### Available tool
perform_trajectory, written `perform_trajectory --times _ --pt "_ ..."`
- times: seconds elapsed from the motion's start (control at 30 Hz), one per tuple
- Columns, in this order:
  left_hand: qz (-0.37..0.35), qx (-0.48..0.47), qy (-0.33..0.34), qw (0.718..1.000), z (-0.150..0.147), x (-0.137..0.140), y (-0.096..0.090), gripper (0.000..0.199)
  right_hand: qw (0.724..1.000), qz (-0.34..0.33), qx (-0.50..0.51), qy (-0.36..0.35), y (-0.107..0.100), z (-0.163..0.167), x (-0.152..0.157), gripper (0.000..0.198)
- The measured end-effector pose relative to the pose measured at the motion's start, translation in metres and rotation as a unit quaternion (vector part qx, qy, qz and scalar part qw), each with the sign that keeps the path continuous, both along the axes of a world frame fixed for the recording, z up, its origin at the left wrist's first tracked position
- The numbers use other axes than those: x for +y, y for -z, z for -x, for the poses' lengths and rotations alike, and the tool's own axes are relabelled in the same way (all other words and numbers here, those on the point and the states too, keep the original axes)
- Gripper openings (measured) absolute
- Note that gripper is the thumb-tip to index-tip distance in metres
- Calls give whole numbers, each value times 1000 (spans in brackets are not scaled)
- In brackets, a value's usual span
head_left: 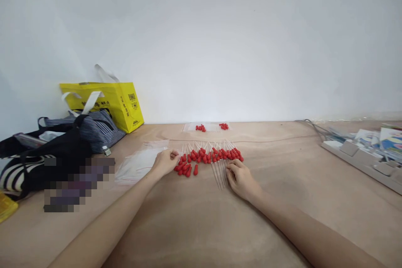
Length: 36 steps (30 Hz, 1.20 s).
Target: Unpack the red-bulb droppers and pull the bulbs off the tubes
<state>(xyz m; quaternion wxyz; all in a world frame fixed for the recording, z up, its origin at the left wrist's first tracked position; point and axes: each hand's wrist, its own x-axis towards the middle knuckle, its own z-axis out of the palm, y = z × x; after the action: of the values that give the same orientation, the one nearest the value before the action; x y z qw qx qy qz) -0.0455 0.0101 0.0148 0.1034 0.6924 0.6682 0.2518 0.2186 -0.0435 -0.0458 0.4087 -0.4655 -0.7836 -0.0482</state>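
A row of droppers with red rubber bulbs point(205, 158) and thin clear glass tubes point(219, 174) lies in front of me. Some tubes point away from me, others toward me. My left hand point(166, 162) is at the left end of the row, its fingers bent together beside the bulbs; whatever is between the fingertips is too small to make out. Close to it lies a cluster of loose red bulbs point(185, 169). At the right, my right hand point(240, 179) rests on the table with curled fingers against the near tubes. Its fingertips hide whatever they pinch.
Clear plastic bags point(135, 165) lie left of my left hand. A bag with more red-bulbed droppers point(201, 128) is by the wall. To the left stand a yellow bag point(130, 109), a striped bag point(100, 130) and a black bag point(59, 159). A power strip point(361, 163) is at right.
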Motion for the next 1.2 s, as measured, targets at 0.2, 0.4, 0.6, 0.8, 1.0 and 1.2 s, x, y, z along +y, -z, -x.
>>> perform_trajectory --times 0.2,0.4,0.6,0.8,1.0,1.2 --pt "77 44 -31 996 -12 23 -4 13 1000 20 -19 1 -1 0 -1 16" --pt "86 71 -37 993 -15 28 -7 22 1000 20 -13 15 -4 -3 -3 13" --pt "31 84 -28 996 -8 6 -25 26 998 -1 -43 52 -9 -10 -3 15" --pt "-154 71 138 976 -28 -33 -13 18 991 -79 -69 88 -15 -11 -5 17" --pt "-289 112 296 903 -59 -53 23 13 982 -133 -135 9 -23 -3 -14 34" --pt "-372 104 328 862 -68 -56 35 12 971 -168 -165 -39 -19 5 -11 20"
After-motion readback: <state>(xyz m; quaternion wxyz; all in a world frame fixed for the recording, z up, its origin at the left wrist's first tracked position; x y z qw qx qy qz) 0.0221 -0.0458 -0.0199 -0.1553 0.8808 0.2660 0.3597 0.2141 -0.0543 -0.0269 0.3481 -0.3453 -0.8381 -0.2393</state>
